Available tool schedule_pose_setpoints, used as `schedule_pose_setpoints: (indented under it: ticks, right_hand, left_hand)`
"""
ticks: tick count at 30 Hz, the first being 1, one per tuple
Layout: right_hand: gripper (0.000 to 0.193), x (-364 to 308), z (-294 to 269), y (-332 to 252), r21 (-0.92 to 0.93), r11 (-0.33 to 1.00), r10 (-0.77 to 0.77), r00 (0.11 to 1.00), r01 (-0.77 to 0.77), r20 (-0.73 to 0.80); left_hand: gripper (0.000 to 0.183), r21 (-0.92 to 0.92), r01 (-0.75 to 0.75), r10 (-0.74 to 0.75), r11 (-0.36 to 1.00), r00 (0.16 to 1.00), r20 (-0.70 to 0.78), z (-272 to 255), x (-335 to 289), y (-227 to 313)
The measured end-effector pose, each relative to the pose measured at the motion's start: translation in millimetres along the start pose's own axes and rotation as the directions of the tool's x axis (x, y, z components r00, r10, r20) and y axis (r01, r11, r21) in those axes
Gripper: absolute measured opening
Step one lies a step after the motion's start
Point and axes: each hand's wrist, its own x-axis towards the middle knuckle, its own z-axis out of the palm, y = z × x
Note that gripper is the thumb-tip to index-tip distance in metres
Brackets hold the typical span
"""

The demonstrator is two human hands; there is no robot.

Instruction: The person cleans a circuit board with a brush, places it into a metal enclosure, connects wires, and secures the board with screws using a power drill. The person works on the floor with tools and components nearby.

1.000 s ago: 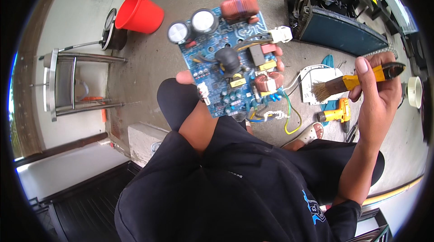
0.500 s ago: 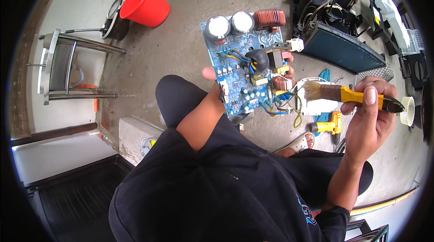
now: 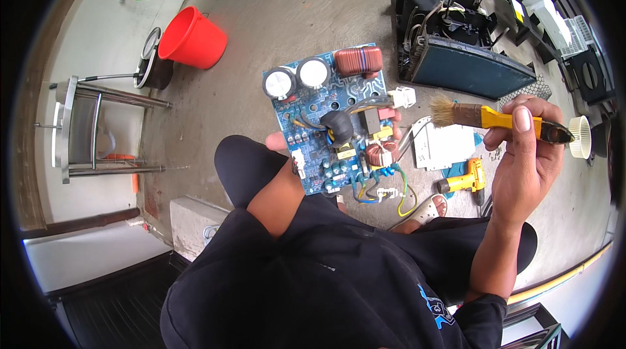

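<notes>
A blue circuit board (image 3: 315, 102) is tilted up in front of me above my knees. It carries two large round capacitors (image 3: 313, 72), copper-wound coils (image 3: 358, 61) and several loose wires with white plugs (image 3: 402, 97). My left hand (image 3: 276, 142) grips it from behind; a fingertip shows at the left edge and more fingers at the right, while the palm is hidden. To the right, my right hand (image 3: 527, 161) is closed round the yellow handle of a paintbrush (image 3: 503, 119). Its bristles point left toward the board, apart from it.
A yellow cordless drill (image 3: 464, 179) and a white panel (image 3: 443, 145) lie on the floor by my sandalled foot (image 3: 424, 211). An opened air-conditioner unit (image 3: 469, 65) stands at far right. At left are a red bucket (image 3: 194, 39) and a metal-legged stand (image 3: 78, 130).
The board has moved left and lower, and the gap between it and the brush has widened. The brush sits slightly higher. The whole view has shifted, with surroundings moving left and down.
</notes>
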Motion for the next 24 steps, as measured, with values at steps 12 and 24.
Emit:
schedule_pose_setpoints:
  ticks: [12,24]
  right_hand:
    - [0.018,-3.4,-26.5,101.8,-0.631,0.752,0.477,0.818,-0.192,0.32]
    - [0.034,-56.8,-15.5,232.5,-0.936,0.351,0.852,0.407,0.027,0.331]
  left_hand:
    - [0.149,-0.015,-0.053,0.047,0.999,0.968,-0.247,24.8,1.2,-6.1]
    - [0.152,0.051,-0.067,0.079,0.996,0.953,-0.291,24.7,0.9,5.8]
